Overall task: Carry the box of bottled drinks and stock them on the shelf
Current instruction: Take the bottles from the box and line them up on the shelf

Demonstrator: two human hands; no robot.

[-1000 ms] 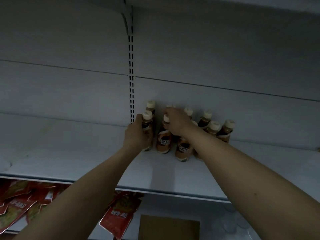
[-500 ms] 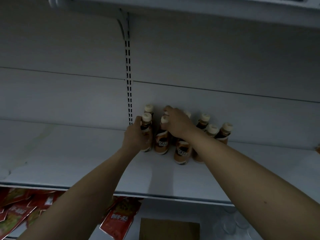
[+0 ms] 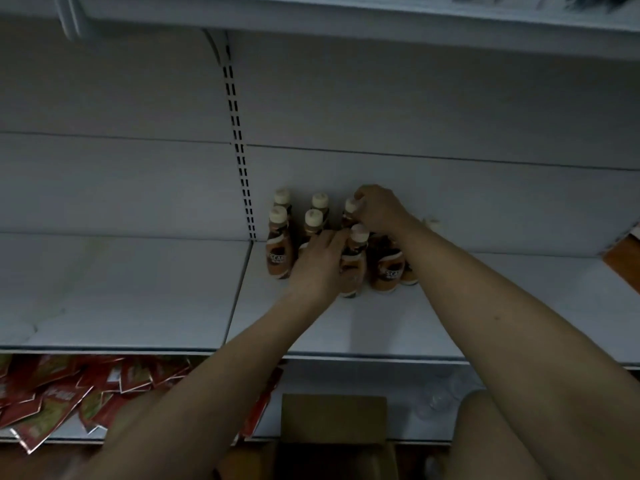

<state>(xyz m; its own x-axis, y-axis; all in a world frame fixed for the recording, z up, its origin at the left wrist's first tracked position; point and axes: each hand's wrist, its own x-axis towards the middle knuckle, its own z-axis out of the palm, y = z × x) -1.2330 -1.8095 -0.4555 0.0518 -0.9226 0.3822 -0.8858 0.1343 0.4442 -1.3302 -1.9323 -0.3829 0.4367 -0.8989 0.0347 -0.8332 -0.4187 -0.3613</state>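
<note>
Several brown drink bottles with cream caps stand in a cluster on the white shelf (image 3: 138,289), against its back panel. My left hand (image 3: 320,263) wraps round the body of a front-row bottle (image 3: 354,268). My right hand (image 3: 381,209) reaches over the cluster, and its fingertips pinch the cap of a back-row bottle (image 3: 350,205). Free of both hands at the left of the cluster are the left front bottle (image 3: 278,251) and two capped bottles behind it. My right forearm hides the bottles on the right. The open cardboard box (image 3: 332,420) sits low, below the shelf edge.
A slotted upright (image 3: 240,157) runs up the back panel just left of the bottles. Another shelf (image 3: 346,19) hangs overhead. Red snack packets (image 3: 52,393) lie heaped on the lower shelf at left. An orange-brown object (image 3: 623,261) shows at the right edge.
My left hand has left the leftmost front bottle and moved right onto another front bottle. My right hand has shifted right to a back bottle's cap.
</note>
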